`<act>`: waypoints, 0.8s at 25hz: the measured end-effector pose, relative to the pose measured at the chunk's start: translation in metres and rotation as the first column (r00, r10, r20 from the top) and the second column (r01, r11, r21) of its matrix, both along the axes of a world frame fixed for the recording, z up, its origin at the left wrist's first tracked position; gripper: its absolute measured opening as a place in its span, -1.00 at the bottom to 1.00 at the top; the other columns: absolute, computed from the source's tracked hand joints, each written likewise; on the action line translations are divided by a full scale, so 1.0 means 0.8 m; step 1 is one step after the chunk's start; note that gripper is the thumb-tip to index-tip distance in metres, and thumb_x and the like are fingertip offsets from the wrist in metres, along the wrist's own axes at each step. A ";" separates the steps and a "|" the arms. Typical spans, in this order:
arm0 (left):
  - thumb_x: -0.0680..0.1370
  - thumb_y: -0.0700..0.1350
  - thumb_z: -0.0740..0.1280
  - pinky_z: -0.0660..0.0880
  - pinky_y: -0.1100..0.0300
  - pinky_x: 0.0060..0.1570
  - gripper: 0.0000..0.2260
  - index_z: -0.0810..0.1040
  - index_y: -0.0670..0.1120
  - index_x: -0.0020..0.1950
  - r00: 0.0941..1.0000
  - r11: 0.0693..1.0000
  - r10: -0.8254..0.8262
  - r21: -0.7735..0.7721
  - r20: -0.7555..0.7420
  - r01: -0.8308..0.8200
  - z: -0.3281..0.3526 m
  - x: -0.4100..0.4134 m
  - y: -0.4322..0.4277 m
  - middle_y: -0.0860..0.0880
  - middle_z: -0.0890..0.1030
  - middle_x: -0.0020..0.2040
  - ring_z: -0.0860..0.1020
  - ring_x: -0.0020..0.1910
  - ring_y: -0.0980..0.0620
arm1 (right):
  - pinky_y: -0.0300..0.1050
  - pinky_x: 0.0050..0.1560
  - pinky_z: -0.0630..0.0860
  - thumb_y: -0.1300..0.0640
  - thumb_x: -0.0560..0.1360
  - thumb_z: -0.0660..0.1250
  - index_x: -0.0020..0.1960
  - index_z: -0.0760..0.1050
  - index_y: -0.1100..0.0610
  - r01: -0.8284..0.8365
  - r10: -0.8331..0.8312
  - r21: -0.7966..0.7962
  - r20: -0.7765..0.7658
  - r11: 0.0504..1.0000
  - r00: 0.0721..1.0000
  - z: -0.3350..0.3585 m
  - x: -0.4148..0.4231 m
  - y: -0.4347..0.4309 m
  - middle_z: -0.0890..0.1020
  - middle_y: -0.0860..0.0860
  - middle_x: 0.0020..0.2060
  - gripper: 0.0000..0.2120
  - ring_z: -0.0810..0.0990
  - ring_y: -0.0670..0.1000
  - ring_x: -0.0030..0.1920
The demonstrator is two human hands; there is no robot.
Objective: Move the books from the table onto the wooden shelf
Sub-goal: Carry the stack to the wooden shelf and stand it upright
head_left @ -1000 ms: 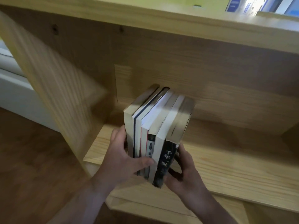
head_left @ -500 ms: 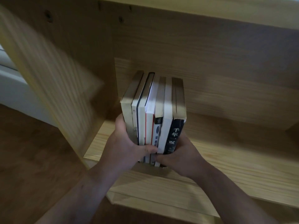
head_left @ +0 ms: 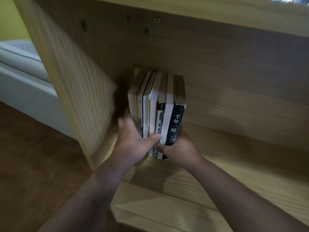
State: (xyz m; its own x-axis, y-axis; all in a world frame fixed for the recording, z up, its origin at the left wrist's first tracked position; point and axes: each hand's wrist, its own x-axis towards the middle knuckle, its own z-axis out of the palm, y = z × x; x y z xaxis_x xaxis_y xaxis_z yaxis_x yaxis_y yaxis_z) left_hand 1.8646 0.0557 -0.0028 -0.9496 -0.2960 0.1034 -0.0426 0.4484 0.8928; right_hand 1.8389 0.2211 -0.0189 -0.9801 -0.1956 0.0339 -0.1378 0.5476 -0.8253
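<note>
Books (head_left: 157,114): upright on the shelf (head_left: 234,173), spines facing out, long axis vertical.
Left hand (head_left: 133,141): clasping the row's left side.
Right hand (head_left: 178,148): gripping its right.

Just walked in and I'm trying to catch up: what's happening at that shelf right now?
A person holds a row of books upright inside a compartment of the wooden shelf. The left hand grips the row's left side, thumb across the spines; the right hand grips the right side by the black-spined book. The row is near the left side panel; whether it already rests on the shelf is unclear.
</note>
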 end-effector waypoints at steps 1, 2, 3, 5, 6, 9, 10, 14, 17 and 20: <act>0.32 -0.05 0.63 0.49 -0.12 0.32 -0.14 0.24 0.01 0.50 1.000 1.000 0.023 0.008 -0.010 -0.023 -0.001 -0.008 -0.004 -0.01 0.36 0.33 0.46 0.35 -0.07 | -0.35 -0.07 0.55 0.06 0.36 0.61 0.44 0.30 -0.14 -0.006 0.006 -0.015 -0.019 1.000 1.000 -0.003 -0.007 -0.007 0.64 -0.24 0.08 -0.23 0.62 -0.30 0.02; 0.33 -0.05 0.62 0.50 -0.15 0.32 -0.10 0.19 0.02 0.55 0.999 0.999 0.046 0.006 -0.019 -0.046 -0.005 -0.014 -0.009 -0.03 0.38 0.37 0.47 0.37 -0.08 | -0.35 -0.04 0.53 0.05 0.38 0.60 0.45 0.31 -0.14 -0.005 0.004 -0.041 -0.027 0.999 1.000 -0.006 -0.013 -0.013 0.64 -0.25 0.10 -0.25 0.61 -0.30 0.03; 0.35 -0.02 0.60 0.47 -0.17 0.35 -0.06 0.13 0.03 0.59 0.998 0.998 0.056 -0.003 -0.031 -0.056 -0.012 -0.015 -0.012 -0.05 0.37 0.44 0.45 0.41 -0.09 | -0.36 -0.02 0.50 0.02 0.41 0.58 0.46 0.32 -0.13 0.003 -0.005 -0.064 -0.027 0.998 1.000 -0.011 -0.017 -0.019 0.62 -0.25 0.12 -0.28 0.60 -0.29 0.04; 0.45 0.08 0.49 0.35 -0.15 0.46 -0.09 0.00 0.01 0.64 0.997 0.999 0.010 -0.031 -0.080 -0.012 -0.035 -0.001 -0.016 -0.08 0.24 0.58 0.28 0.55 -0.07 | -0.39 0.01 0.49 -0.04 0.45 0.54 0.48 0.35 -0.11 0.031 -0.033 -0.062 -0.031 0.998 0.999 -0.024 -0.018 -0.029 0.60 -0.23 0.16 -0.34 0.58 -0.22 0.08; 0.50 0.12 0.42 0.25 -0.10 0.53 -0.12 -0.04 0.00 0.65 0.993 0.998 -0.022 -0.057 -0.118 0.015 -0.048 0.010 -0.017 -0.07 0.11 0.64 0.13 0.61 0.00 | -0.34 0.08 0.53 -0.10 0.46 0.51 0.48 0.36 -0.09 0.046 -0.047 -0.028 -0.063 0.999 0.997 -0.033 -0.017 -0.031 0.59 -0.21 0.20 -0.35 0.58 -0.19 0.14; 0.56 0.14 0.34 -0.08 0.34 0.55 -0.16 -0.17 0.05 0.62 0.967 0.977 -0.115 -0.204 -0.227 0.068 -0.079 0.029 -0.021 0.06 -0.14 0.63 -0.22 0.57 0.31 | -0.06 0.29 0.53 -0.28 0.40 0.36 0.51 0.32 -0.09 0.073 -0.064 0.049 -0.152 0.996 0.986 -0.053 -0.011 -0.030 0.53 -0.10 0.32 -0.27 0.52 -0.10 0.29; 0.56 0.18 0.31 -0.14 0.47 0.48 -0.17 -0.19 0.07 0.61 0.959 0.968 -0.147 -0.235 -0.243 0.089 -0.082 0.030 -0.022 0.07 -0.15 0.63 -0.25 0.57 0.34 | -0.07 0.31 0.51 -0.31 0.39 0.32 0.53 0.29 -0.10 0.071 -0.064 0.038 -0.152 0.997 0.986 -0.055 -0.011 -0.029 0.50 -0.11 0.35 -0.24 0.50 -0.12 0.31; 0.50 0.25 0.21 -0.21 0.50 0.45 -0.12 -0.36 0.17 0.57 0.946 0.955 -0.228 -0.241 -0.232 0.171 -0.084 0.032 -0.022 -0.02 -0.22 0.66 -0.29 0.59 0.24 | -0.03 0.35 0.51 -0.38 0.46 0.23 0.57 0.25 -0.06 0.024 -0.028 -0.039 -0.130 0.999 0.991 -0.057 -0.017 -0.027 0.54 -0.12 0.37 -0.23 0.52 -0.14 0.35; 0.49 0.28 0.15 -0.19 0.34 0.48 -0.15 -0.47 0.36 0.48 0.940 0.931 -0.274 -0.300 -0.204 0.206 -0.087 0.033 -0.019 0.07 -0.37 0.60 -0.37 0.58 0.19 | -0.11 0.36 0.49 -0.45 0.46 0.14 0.60 0.21 -0.01 -0.001 0.006 0.042 -0.119 0.999 0.993 -0.057 -0.024 -0.025 0.52 -0.09 0.40 -0.16 0.51 -0.12 0.37; 0.47 0.26 0.22 0.05 0.12 0.53 -0.12 -0.31 0.20 0.59 0.963 0.890 -0.180 -0.450 -0.203 0.072 -0.092 0.012 -0.017 -0.04 -0.23 0.64 -0.09 0.64 -0.06 | -0.09 0.32 0.49 -0.46 0.43 0.01 0.65 0.02 0.05 -0.004 0.032 0.223 -0.122 0.975 0.992 -0.052 -0.042 -0.032 0.45 0.01 0.47 -0.06 0.50 0.03 0.39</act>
State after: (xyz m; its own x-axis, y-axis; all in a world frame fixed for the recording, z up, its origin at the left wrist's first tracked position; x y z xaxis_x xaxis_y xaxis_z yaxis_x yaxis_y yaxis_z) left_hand 1.8741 0.0422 -0.0765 -0.9083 -0.0495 0.4155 0.2243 0.7806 0.5833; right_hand 1.8054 0.1953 -0.0608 -0.9672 -0.2297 0.1084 -0.2429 0.7114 -0.6595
